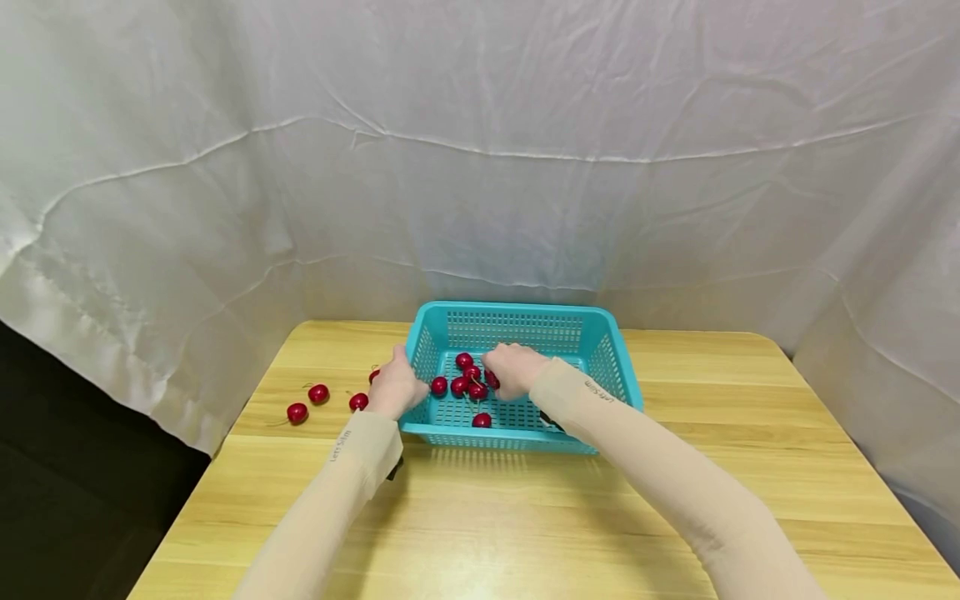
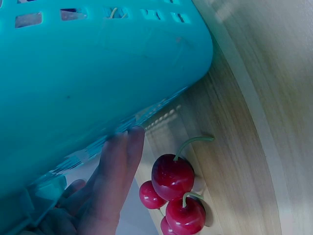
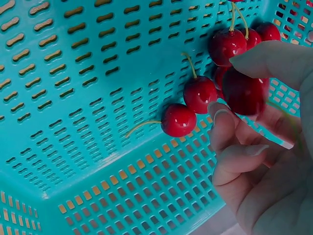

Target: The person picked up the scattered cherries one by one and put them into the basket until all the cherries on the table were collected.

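Note:
A blue-green plastic basket [image 1: 517, 308] with perforated walls stands on the wooden table. My left hand [image 1: 395, 386] holds its left side. In the left wrist view, the fingers [image 2: 110, 181] lie along the basket's outer wall. Inside the basket, my right hand [image 1: 516, 370] pinches a dark red cherry [image 3: 244, 91] between thumb and fingertips, over the basket floor. Several other cherries lie in the basket, among them one cherry [image 3: 178, 120] with its stem pointing sideways and another cherry [image 1: 482, 420] near the front wall.
Left of the basket, several cherries rest on the table [image 1: 480, 517], including a cherry [image 1: 297, 413] farthest left and a cherry [image 1: 318, 393] just behind it. A pale curtain [image 1: 510, 208] hangs behind the table. Dark cloth [image 1: 82, 483] shows past the left edge.

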Demonstrator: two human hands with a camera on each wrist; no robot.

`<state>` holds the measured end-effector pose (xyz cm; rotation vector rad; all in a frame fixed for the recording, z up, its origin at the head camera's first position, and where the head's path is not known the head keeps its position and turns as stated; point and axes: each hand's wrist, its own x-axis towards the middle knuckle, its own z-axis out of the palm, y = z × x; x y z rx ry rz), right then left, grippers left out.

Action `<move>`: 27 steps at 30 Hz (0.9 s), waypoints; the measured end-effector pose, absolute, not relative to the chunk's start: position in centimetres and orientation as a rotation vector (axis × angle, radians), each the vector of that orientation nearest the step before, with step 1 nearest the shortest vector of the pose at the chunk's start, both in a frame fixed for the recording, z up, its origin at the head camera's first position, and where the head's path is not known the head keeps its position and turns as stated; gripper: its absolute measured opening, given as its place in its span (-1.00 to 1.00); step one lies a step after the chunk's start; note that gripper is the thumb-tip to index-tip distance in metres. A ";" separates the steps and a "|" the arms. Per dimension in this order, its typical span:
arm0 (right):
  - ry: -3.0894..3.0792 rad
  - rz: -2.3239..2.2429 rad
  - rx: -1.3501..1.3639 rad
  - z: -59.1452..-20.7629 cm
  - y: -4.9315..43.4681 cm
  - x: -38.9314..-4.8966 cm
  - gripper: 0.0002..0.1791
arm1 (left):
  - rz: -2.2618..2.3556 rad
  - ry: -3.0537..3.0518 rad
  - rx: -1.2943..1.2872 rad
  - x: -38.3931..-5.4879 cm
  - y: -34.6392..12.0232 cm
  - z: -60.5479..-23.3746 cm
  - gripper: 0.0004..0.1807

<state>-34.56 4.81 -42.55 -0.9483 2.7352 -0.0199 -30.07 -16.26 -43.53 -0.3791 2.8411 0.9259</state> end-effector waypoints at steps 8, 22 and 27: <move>2.733 -0.007 -0.922 -42.3 4.4 -34.1 -0.57 | 0.906 2.846 -0.384 -30.2 -16.4 -43.7 -0.10; 2.756 -0.119 -0.934 -41.1 5.0 -33.8 -0.77 | 0.920 2.822 -0.392 -30.2 -16.6 -43.6 -0.07; 2.769 -0.189 -0.902 -40.0 6.4 -33.6 -0.69 | 0.929 2.826 -0.386 -30.4 -16.5 -43.7 -0.09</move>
